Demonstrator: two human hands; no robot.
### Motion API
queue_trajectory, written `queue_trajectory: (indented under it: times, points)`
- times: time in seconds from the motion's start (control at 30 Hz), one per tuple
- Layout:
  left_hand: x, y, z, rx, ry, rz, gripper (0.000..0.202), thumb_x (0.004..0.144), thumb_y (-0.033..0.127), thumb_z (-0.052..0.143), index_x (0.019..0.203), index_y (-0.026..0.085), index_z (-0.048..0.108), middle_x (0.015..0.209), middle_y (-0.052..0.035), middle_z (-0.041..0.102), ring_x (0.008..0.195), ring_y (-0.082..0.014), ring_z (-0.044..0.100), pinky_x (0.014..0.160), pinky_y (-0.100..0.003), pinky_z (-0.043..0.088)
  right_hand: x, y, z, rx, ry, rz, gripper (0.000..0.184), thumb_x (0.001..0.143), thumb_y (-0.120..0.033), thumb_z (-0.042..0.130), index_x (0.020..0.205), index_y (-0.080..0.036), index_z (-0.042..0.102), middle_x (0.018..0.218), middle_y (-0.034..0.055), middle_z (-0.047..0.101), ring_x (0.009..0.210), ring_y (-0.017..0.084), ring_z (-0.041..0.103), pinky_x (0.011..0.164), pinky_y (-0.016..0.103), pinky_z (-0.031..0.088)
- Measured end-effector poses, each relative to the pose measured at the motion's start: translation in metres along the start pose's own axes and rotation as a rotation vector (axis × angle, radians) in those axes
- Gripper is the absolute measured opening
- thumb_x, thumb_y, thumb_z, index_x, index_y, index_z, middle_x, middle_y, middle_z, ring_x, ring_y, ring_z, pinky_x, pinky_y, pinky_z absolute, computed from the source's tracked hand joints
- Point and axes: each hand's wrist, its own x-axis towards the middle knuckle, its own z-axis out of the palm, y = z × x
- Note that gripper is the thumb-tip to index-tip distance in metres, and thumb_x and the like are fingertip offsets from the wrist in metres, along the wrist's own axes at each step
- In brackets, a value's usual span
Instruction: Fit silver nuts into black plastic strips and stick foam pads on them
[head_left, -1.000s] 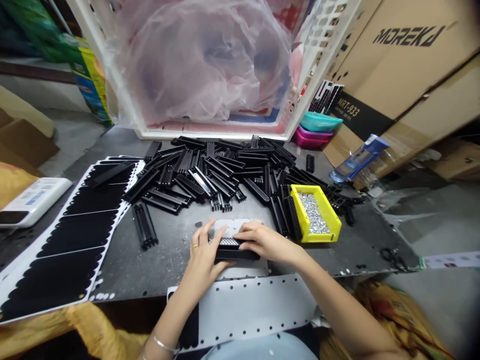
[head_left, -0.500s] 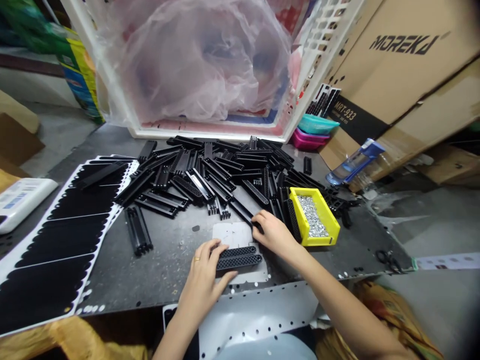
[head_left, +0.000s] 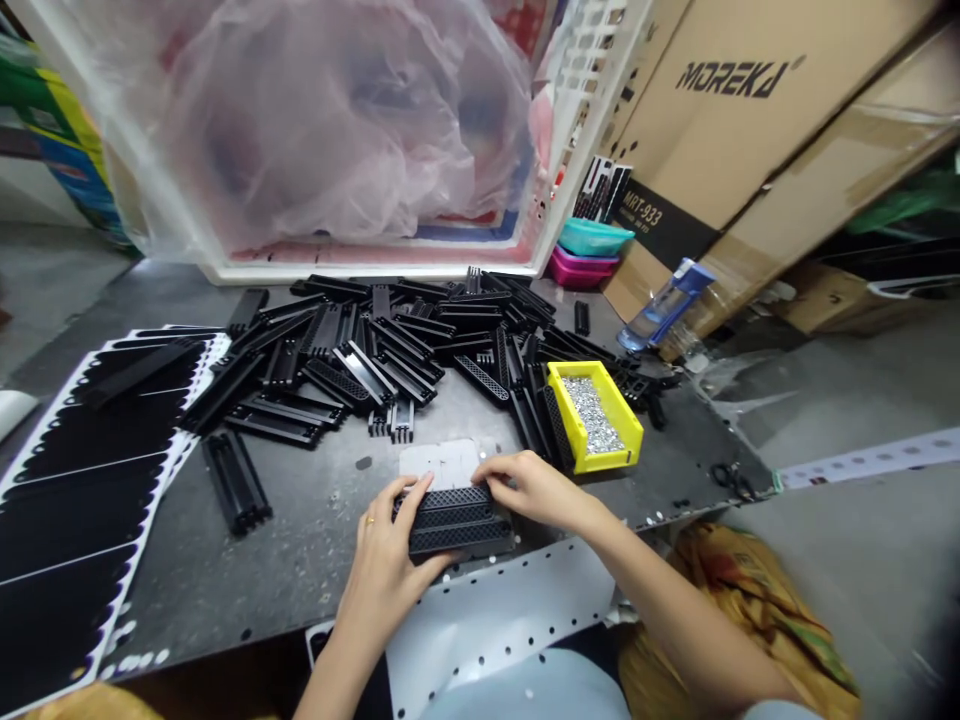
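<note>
L & R hands on black mesh strips, low centre of frame

L hand curled round left end of black mesh strips; R hand has fingertips clamped on far edge nr right end. Both grasping, neither released. Strips lie side by side, mesh up, long axis approx. L–R across frame, partly over white template on grey bench. Risk: grip only at the ends, so strips may splay or slip if pressure uneven. Yellow bin of silver bits sits just past R hand; a bump could tip it. Pile of black parts close above, could snag.
</note>
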Motion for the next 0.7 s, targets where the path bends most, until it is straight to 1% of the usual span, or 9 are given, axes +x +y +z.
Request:
queue_trajectory:
  times: [0.1,0.17,0.23,0.3,0.37,0.5,0.57,0.63,0.7]
  points:
    - [-0.001,0.003,0.001,0.042,-0.005,-0.010,0.078,0.084,0.034,0.082,0.152,0.034,0.043,0.138,-0.0114,0.056,0.127,-0.0352,0.056,0.106,-0.054,0.045,-0.006,0.008,0.003,-0.150,0.227,0.004,0.029,0.099,-0.011,0.052,0.118,-0.020,0.073,0.116,0.0092,0.075,0.113,0.022,0.068,0.102,0.042,0.054]
    - [-0.001,0.004,0.001,0.065,0.013,-0.024,0.072,0.086,0.036,0.079,0.149,0.032,0.045,0.136,-0.0114,0.057,0.124,-0.0348,0.057,0.105,-0.054,0.045,-0.010,0.016,0.001,-0.378,0.436,0.115,0.029,0.102,-0.017,0.050,0.123,-0.017,0.070,0.122,0.0157,0.071,0.118,0.029,0.063,0.104,0.051,0.052]
    - [-0.001,0.004,0.001,0.076,0.034,-0.035,0.069,0.088,0.036,0.077,0.149,0.031,0.046,0.137,-0.0120,0.057,0.125,-0.0356,0.056,0.106,-0.055,0.044,-0.015,0.023,0.002,-0.598,0.535,0.241,0.025,0.101,-0.023,0.054,0.114,-0.015,0.073,0.120,0.0203,0.069,0.117,0.035,0.059,0.098,0.056,0.051]
    - [-0.001,0.004,0.000,0.061,0.036,-0.028,0.067,0.089,0.037,0.076,0.149,0.032,0.046,0.140,-0.0120,0.056,0.128,-0.0363,0.054,0.107,-0.056,0.043,-0.016,0.028,0.007,-0.704,0.518,0.281,0.019,0.098,-0.026,0.060,0.103,-0.015,0.075,0.120,0.0218,0.067,0.118,0.039,0.056,0.094,0.057,0.051]
    - [0.000,0.004,0.000,0.018,0.019,-0.022,0.069,0.089,0.039,0.075,0.151,0.033,0.043,0.142,-0.0118,0.054,0.130,-0.0358,0.053,0.109,-0.056,0.043,-0.014,0.027,0.017,-0.687,0.492,0.233,0.017,0.097,-0.025,0.061,0.098,-0.015,0.075,0.125,0.0206,0.067,0.126,0.041,0.051,0.095,0.056,0.050]
    - [0.000,0.007,-0.002,-0.047,0.011,-0.059,0.090,0.088,0.037,0.076,0.162,0.033,0.024,0.151,-0.0146,0.045,0.139,-0.0354,0.047,0.114,-0.055,0.042,-0.001,0.018,0.032,-0.382,0.416,0.043,0.019,0.101,-0.023,0.056,0.104,-0.018,0.074,0.128,0.0138,0.070,0.137,0.036,0.048,0.106,0.055,0.043]
    - [0.001,0.008,-0.003,-0.014,0.042,-0.078,0.107,0.085,0.038,0.080,0.166,0.031,0.010,0.162,-0.0186,0.031,0.147,-0.0396,0.038,0.117,-0.059,0.038,0.011,0.014,0.032,-0.182,0.297,-0.026,0.021,0.104,-0.021,0.054,0.109,-0.019,0.073,0.125,0.0110,0.074,0.130,0.029,0.057,0.108,0.052,0.042]
    - [0.003,0.009,-0.003,0.036,0.062,-0.068,0.116,0.082,0.041,0.083,0.166,0.030,0.004,0.169,-0.0204,0.017,0.152,-0.0438,0.028,0.119,-0.063,0.033,0.024,0.011,0.029,-0.052,0.182,-0.071,0.023,0.105,-0.018,0.052,0.111,-0.021,0.074,0.118,0.0079,0.077,0.115,0.023,0.067,0.104,0.046,0.046]
    - [0.003,0.009,-0.003,0.065,0.049,-0.051,0.113,0.080,0.041,0.084,0.166,0.032,0.011,0.167,-0.0190,0.024,0.153,-0.0447,0.026,0.119,-0.065,0.031,0.035,0.010,0.023,-0.003,0.113,-0.112,0.025,0.104,-0.016,0.052,0.109,-0.024,0.075,0.110,0.0034,0.080,0.102,0.018,0.071,0.098,0.038,0.050]
